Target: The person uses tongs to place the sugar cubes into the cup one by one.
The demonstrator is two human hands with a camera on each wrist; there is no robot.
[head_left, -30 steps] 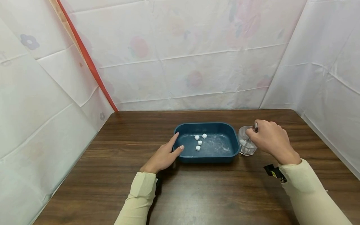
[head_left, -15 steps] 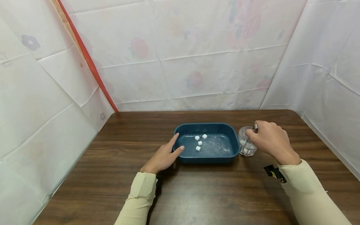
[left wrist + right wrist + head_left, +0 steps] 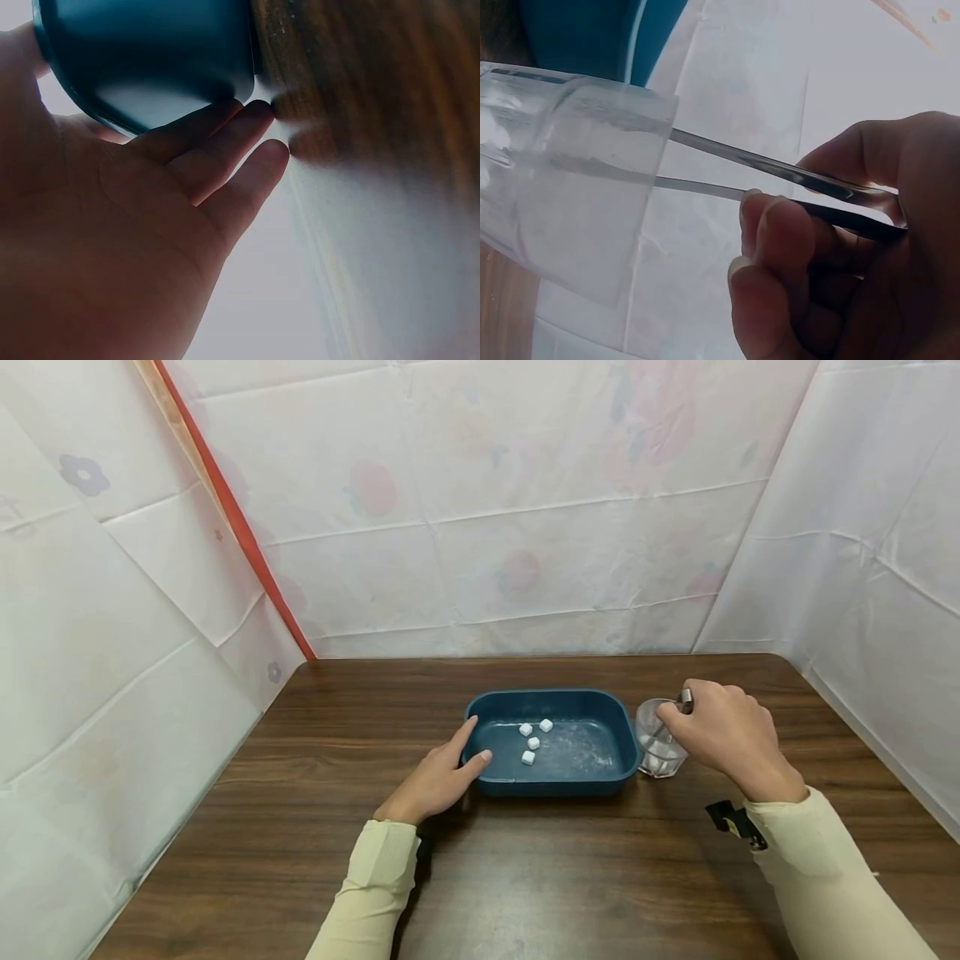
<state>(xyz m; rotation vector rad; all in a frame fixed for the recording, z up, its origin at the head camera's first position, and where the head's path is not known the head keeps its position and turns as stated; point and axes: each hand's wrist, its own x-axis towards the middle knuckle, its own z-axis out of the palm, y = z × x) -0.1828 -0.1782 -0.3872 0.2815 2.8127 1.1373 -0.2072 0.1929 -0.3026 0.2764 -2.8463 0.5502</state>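
A dark blue rectangular tray (image 3: 555, 787) stands on the table with several small white cubes (image 3: 528, 758) in its left half. At its left end, my left hand (image 3: 433, 783) holds the wall, thumb over the rim and the other fingers along the outside. Beside the tray's right end is a clear glass (image 3: 651, 727) with white lumps in its lower part. Metal tongs (image 3: 780, 171) reach down into the glass from my right hand (image 3: 723, 727), which grips their upper end. Whether the tong tips touch a lump cannot be made out.
The brown wood-grain table (image 3: 315, 877) extends around the tray and glass. White patterned sheeting (image 3: 480, 560) stands behind it and along both sides. A pale powdery film marks the tray floor.
My right hand and the tongs have shifted very slightly to the right over the glass. The left hand, tray and cubes stay where they were.
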